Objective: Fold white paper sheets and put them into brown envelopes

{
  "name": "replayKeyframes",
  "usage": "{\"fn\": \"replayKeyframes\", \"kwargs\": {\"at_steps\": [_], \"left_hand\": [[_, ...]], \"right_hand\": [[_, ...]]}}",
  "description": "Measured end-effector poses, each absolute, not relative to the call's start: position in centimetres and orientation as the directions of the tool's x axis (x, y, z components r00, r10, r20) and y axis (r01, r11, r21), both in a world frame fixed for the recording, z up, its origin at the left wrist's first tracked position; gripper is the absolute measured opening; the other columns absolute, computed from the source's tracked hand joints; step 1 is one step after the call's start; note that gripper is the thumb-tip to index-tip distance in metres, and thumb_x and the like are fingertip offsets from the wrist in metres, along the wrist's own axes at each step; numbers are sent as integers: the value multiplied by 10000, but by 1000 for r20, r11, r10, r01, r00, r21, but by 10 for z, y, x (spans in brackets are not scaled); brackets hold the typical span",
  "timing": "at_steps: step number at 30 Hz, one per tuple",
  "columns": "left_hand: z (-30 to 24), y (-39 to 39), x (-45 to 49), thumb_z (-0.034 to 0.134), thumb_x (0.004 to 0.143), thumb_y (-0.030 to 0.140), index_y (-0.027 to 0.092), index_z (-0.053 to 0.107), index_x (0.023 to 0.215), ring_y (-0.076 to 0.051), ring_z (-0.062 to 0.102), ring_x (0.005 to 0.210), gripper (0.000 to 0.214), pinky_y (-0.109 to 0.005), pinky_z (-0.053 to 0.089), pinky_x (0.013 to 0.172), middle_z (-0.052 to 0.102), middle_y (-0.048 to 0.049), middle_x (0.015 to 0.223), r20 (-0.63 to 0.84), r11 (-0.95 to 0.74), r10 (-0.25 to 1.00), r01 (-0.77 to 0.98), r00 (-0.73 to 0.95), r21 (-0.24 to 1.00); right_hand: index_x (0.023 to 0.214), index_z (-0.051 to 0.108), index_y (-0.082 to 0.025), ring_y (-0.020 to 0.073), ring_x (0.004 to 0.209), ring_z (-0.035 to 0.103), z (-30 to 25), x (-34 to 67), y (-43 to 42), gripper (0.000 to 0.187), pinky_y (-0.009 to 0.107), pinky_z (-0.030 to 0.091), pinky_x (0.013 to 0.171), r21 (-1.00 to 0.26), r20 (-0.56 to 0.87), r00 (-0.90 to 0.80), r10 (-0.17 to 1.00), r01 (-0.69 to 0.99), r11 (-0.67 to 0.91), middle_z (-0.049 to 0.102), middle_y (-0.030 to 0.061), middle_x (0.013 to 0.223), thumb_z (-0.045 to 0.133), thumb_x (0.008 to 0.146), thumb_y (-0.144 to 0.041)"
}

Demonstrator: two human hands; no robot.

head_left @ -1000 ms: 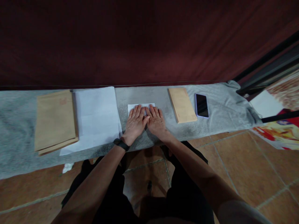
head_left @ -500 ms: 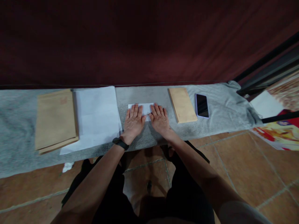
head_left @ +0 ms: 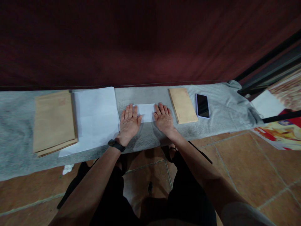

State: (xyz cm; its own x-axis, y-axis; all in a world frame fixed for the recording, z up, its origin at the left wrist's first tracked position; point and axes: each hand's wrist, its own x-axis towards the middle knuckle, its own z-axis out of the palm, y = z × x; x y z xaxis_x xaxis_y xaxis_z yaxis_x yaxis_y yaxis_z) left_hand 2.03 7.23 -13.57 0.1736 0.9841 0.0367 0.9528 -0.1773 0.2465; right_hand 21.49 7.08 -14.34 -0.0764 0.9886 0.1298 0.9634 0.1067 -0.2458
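Paper [head_left: 146,113] bares its middle: left hand [head_left: 130,120], right hand [head_left: 164,119] now lie farther apart at opposite ends, flat, fingers extended, gripping nothing; smoothing seemingly advanced.

Indoors, though home, shop or office cannot be told. Terracotta tiles [head_left: 254,160] lie at four o'clock, a dark red curtain [head_left: 141,44] hangs at twelve, and envelopes [head_left: 55,122] sit at nine on a cloth-covered surface [head_left: 223,106].

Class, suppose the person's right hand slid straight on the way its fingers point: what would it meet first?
Past a strip of grey cloth, the right hand would probably meet the dark red fabric first, though depth there is unclear.
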Motion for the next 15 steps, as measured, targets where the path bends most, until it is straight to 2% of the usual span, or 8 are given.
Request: {"fn": "replayKeyframes", "kwargs": {"at_steps": [9, 15], "left_hand": [[-137, 73, 11, 244, 1031, 440, 60, 252, 1607, -294, 138, 1592, 690, -518, 144, 1284, 188, -187, 1702, 38, -120, 993, 951, 114, 286], [-133, 72, 14, 256, 1023, 404, 5, 270, 1588, -307, 162, 1585, 692, -496, 151, 1286, 204, -210, 1693, 33, -105, 994, 952, 100, 287]], "right_hand": [[1575, 402, -150, 328, 1512, 337, -140, 223, 76, 557, 547, 282, 1217, -279, 100, -35, 994, 958, 62, 336, 152, 1661, 369, 1061, -361], [1578, 380, -97, 340, 1518, 326, -138, 225, 77, 581, 529, 291, 1220, -285, 93, 1, 996, 958, 26, 319, 174, 1664, 407, 1048, -335]]}}
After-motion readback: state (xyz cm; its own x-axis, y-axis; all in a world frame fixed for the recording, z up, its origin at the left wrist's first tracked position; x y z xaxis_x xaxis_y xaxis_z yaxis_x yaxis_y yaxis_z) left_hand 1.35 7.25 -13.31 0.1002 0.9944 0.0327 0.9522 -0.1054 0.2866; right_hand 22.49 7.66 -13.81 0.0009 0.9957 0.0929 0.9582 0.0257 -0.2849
